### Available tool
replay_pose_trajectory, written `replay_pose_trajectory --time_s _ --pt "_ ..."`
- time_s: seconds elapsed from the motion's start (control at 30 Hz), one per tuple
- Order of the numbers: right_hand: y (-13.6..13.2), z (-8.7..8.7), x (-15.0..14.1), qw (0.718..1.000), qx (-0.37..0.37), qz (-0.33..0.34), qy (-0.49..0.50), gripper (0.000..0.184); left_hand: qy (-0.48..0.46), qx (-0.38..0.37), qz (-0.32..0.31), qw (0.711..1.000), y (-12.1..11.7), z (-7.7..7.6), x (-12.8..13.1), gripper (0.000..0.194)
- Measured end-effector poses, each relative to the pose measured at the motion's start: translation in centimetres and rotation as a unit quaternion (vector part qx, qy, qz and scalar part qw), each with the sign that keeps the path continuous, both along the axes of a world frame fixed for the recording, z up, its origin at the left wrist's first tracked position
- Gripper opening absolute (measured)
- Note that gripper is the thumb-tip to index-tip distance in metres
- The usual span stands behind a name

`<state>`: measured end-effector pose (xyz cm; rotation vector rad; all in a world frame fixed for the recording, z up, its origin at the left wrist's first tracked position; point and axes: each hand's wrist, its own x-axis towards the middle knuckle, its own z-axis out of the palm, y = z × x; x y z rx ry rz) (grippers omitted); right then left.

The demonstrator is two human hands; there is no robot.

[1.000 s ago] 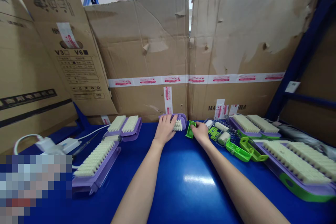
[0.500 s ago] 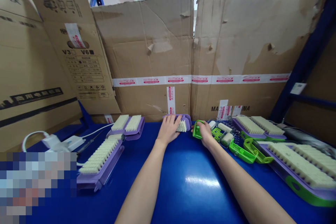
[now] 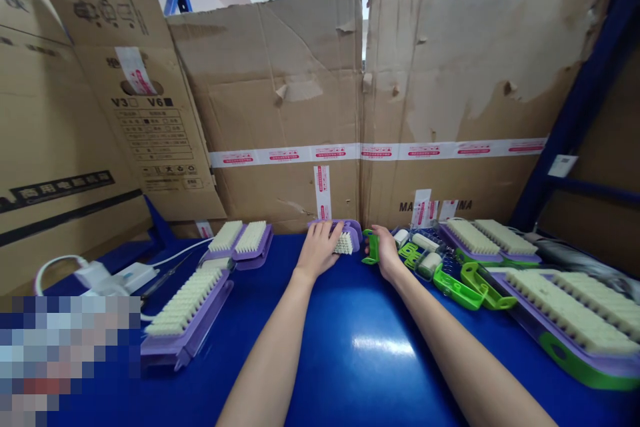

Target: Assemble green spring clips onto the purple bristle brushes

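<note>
At the back of the blue table lies a purple brush head (image 3: 345, 243) with cream bristles. My left hand (image 3: 317, 250) is closed over its left part, fingers on top, hiding much of it. Just right of the brush head, my right hand (image 3: 386, 255) grips a bright green plastic piece (image 3: 370, 247), held upright and apart from the brush. Beside that hand are several white rollers (image 3: 426, 243), a green slotted part (image 3: 410, 255) and two loose green pieces, one curved (image 3: 457, 288) and one angled (image 3: 485, 285).
Purple brush heads stand at left (image 3: 190, 300) and back left (image 3: 250, 240). Purple-and-green brush heads sit at right (image 3: 570, 313) and back right (image 3: 493, 240). A white plug (image 3: 97, 277) with cables lies at left. Cardboard walls (image 3: 285, 113) border the blue table (image 3: 345, 373).
The green piece in my right hand has turned more upright, and the hand has rotated so its back faces more to the right. My left hand stays on the brush head.
</note>
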<state>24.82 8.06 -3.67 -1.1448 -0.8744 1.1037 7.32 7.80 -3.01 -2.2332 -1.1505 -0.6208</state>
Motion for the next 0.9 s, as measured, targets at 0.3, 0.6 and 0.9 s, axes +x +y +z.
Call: replay_pose_trajectory --time_s 0.3,0.6,0.9 --pt "0.0 -1.1 0.4 0.980 0.129 -0.077 -0.127 0.045 0.013 0.011 0.001 1.000 -0.3 -0.1 0.2 0.065" --pt "-0.7 -1.0 0.3 0.892 0.283 -0.125 -0.329 0.036 0.017 0.025 0.002 1.000 0.0 -0.1 0.6 0.064" --pt "-1.2 -0.6 0.0 0.816 0.383 -0.165 -0.401 0.034 0.003 0.041 -0.046 0.998 0.1 -0.7 0.6 0.068"
